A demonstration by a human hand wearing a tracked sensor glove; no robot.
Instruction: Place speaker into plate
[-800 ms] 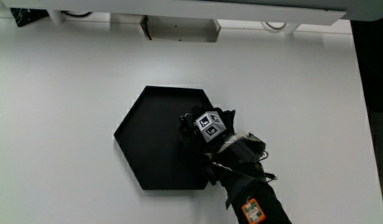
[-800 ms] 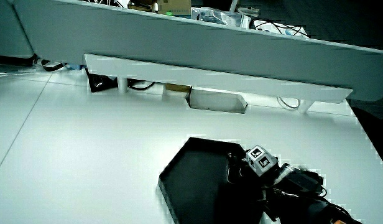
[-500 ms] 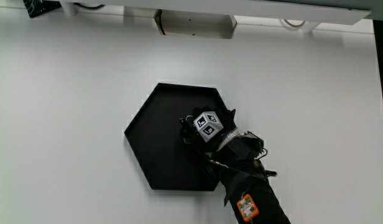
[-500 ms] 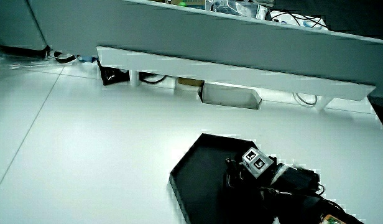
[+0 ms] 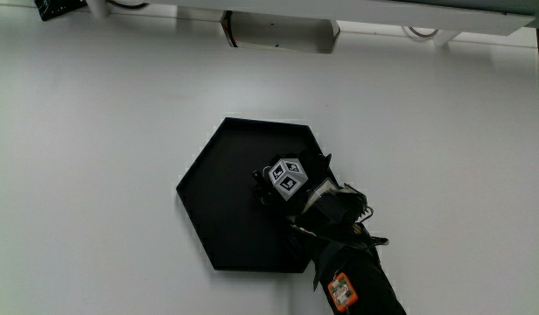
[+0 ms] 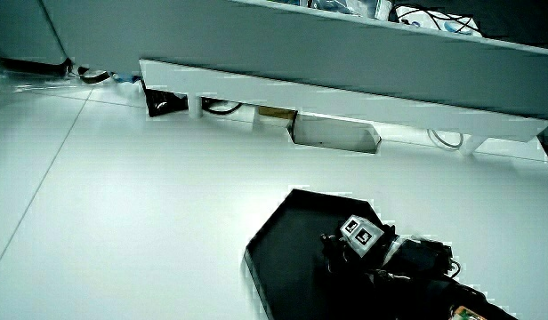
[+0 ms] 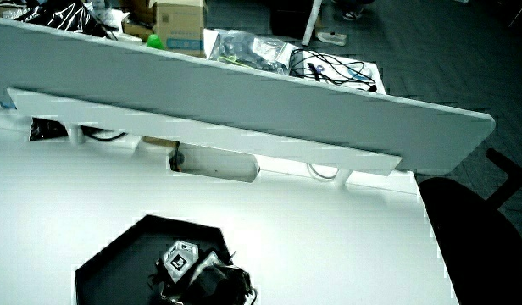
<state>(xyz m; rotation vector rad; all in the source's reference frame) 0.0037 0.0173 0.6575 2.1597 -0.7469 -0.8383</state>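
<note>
A black hexagonal plate (image 5: 219,203) lies flat on the white table (image 5: 94,131); both side views show it too (image 6: 287,258) (image 7: 113,264). The gloved hand (image 5: 287,182), with the patterned cube on its back, hovers low over the part of the plate nearest the forearm (image 5: 348,262). It appears in both side views (image 6: 358,238) (image 7: 183,261). I cannot make out the speaker anywhere; whatever sits under the hand is lost against the black glove and plate.
A low grey partition (image 6: 345,62) closes the table's edge farthest from the person, with a pale box (image 5: 278,35) and cables (image 6: 221,108) under it. A black chair (image 7: 477,229) stands off the table's edge. An orange tag (image 5: 340,290) sits on the forearm.
The hand has crept a little farther in over the plate, toward its middle. The plate has not moved.
</note>
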